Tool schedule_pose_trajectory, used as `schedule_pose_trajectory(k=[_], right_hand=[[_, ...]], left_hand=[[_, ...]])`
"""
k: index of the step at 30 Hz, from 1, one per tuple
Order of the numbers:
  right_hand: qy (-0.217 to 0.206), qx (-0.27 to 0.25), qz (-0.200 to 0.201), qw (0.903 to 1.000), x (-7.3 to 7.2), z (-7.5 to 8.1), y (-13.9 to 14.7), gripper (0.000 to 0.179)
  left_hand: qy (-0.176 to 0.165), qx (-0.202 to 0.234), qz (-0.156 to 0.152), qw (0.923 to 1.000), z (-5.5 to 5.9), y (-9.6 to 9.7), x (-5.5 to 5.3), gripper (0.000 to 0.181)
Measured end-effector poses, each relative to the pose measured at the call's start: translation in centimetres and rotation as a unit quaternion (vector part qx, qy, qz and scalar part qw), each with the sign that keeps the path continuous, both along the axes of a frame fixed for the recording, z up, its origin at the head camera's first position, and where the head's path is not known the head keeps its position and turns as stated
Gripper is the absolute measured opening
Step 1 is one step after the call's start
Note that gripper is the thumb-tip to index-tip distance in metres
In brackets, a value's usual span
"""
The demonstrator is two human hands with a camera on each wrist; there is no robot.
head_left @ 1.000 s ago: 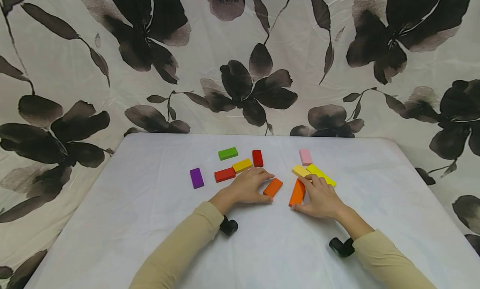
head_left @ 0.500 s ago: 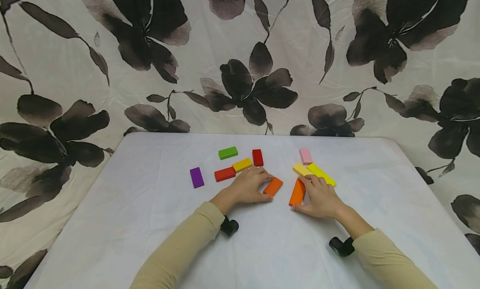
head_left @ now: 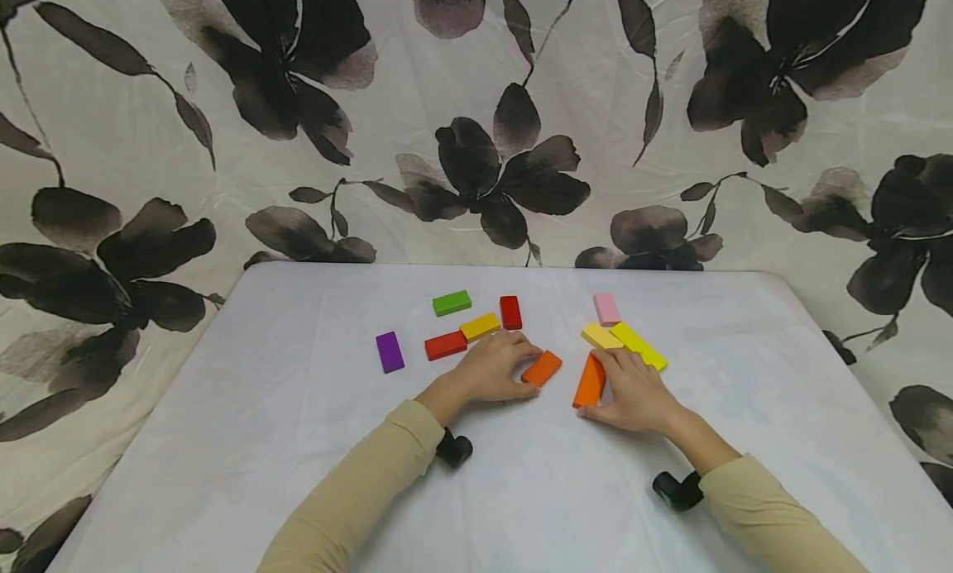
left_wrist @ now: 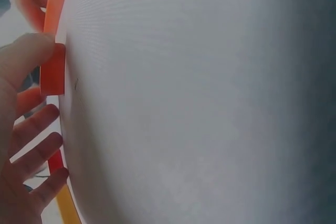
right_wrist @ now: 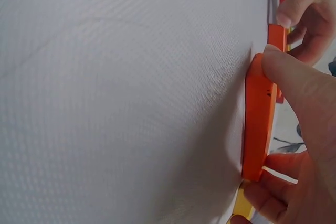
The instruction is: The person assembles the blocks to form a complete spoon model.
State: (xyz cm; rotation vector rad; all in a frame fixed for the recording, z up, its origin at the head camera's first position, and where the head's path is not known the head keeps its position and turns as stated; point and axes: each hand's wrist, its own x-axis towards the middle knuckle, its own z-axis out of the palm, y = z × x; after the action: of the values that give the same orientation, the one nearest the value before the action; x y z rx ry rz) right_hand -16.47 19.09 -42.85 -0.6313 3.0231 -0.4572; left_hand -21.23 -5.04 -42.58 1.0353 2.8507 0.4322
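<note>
In the head view, two orange blocks lie on a white-covered table, one by each hand. My left hand [head_left: 487, 370] pinches the shorter orange block [head_left: 542, 369] between thumb and forefinger; the left wrist view has the thumb at the end of this block [left_wrist: 52, 72], the other fingers spread. With thumb and forefinger at opposite ends, my right hand [head_left: 636, 391] holds the longer orange block [head_left: 589, 383], which the right wrist view shows flat on the cloth [right_wrist: 257, 124]. A pale yellow block [head_left: 600, 336] and a bright yellow block [head_left: 640, 347] sit just beyond the right fingers.
Left of centre are a purple block [head_left: 390, 352], a red block [head_left: 446, 346] end to end with a yellow block [head_left: 480, 327], a green block [head_left: 452, 303] and another red block [head_left: 510, 312]. A pink block [head_left: 606, 309] lies at the back right. Floral cloth [head_left: 514, 176] hangs behind.
</note>
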Motion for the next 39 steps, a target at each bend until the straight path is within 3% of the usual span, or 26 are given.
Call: schedule_pose_trajectory(k=[9, 25, 39], right_hand=[[-0.007, 0.002, -0.004, 1.0, 0.0, 0.1, -0.1, 0.087], [0.015, -0.013, 0.01, 0.9998, 0.3, 0.0, -0.1, 0.088], [0.015, -0.036, 0.069, 0.9969, 2.6, 1.0, -1.7, 0.089]], left_hand=[[-0.011, 0.033, 0.012, 0.9993, 0.2, -0.2, 0.0, 0.032], [-0.033, 0.037, 0.02, 0.9986, 0.1, -0.2, -0.4, 0.031], [-0.037, 0.053, 0.02, 0.9977, -0.1, -0.3, -0.5, 0.03]])
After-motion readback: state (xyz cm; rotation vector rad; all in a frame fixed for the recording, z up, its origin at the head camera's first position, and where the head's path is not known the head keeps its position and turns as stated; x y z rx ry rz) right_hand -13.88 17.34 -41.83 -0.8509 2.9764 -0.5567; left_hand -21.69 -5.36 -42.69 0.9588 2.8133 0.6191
